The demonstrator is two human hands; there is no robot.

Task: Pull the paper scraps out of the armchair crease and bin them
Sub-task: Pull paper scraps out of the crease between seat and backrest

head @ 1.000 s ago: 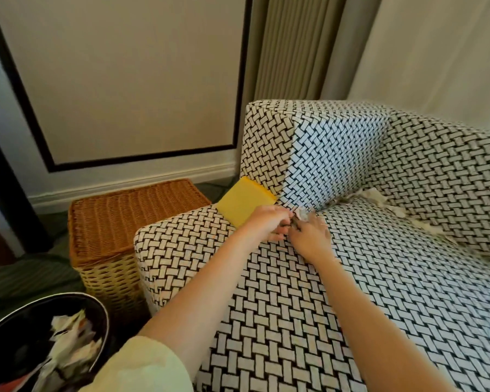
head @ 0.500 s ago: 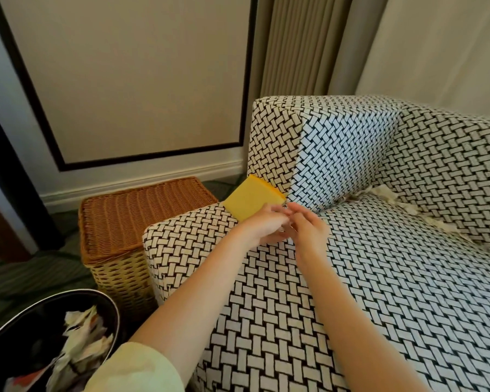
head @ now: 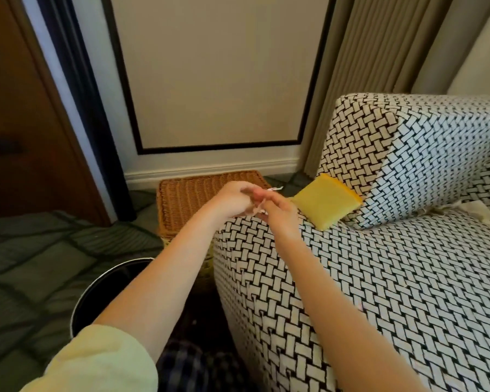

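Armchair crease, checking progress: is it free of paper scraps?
No, pale scraps lie in the crease right of the yellow pad.

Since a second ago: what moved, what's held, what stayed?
The left hand and right hand came away from the armrest crease and moved left, past the front corner of the armchair toward the bin. They pinch a small scrap pulled from that crease between them. Unchanged: yellow pad against the armrest, basket, more scraps in the back crease. The camera swung left too.
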